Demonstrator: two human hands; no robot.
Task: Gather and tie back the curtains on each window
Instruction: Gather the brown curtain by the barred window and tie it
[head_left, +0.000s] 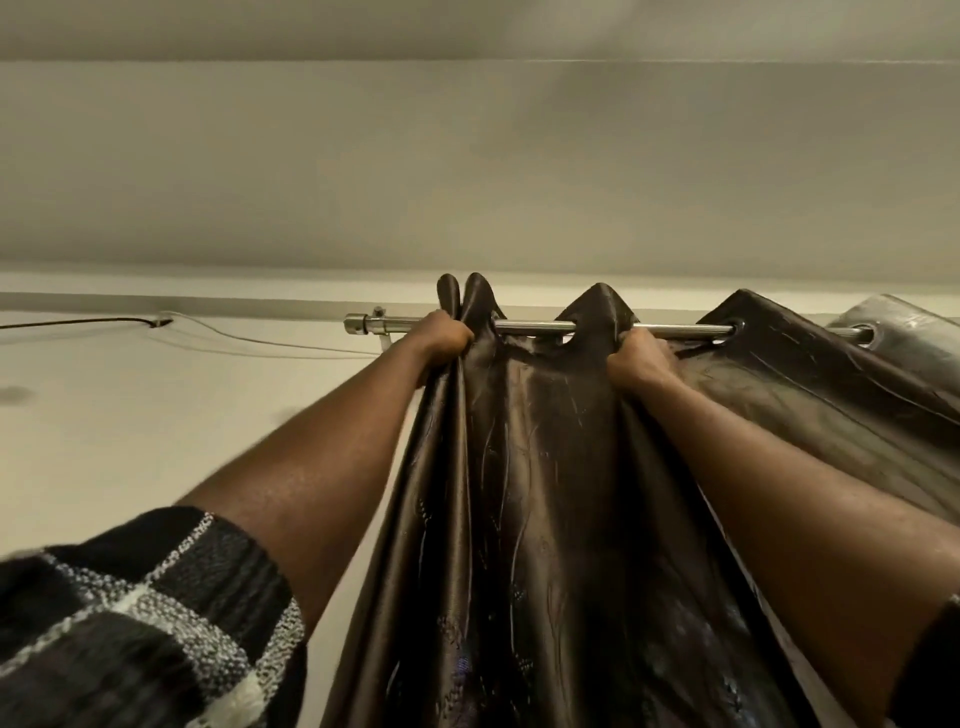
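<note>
Reaching up with both arms, the person has hold of the dark, glossy curtain (540, 467) right at its top, just under the metal rod (535, 327) it hangs from. From the head camera, tipped up toward the ceiling (467, 156), the left hand (441, 335) is a closed fist round a bunch of gathered folds near the rod's capped left end, where a small bracket (382, 332) fixes it to the wall (156, 415). The right hand (641, 361) is curled tight too, gripping the cloth at the next fold along, just below the rod. Between the two hands the fabric peaks up over the rod in pleats and falls away in long creases toward the bottom of the view. To the right the curtain spreads flatter along the rod, rings showing where the rod threads through, and a paler, silvery panel (904, 338) sits at the far right edge. A black-and-white checked sleeve (135, 623) is pushed back on the left forearm. A thin cable (93, 322) runs along the wall at the left, level with the rod.
</note>
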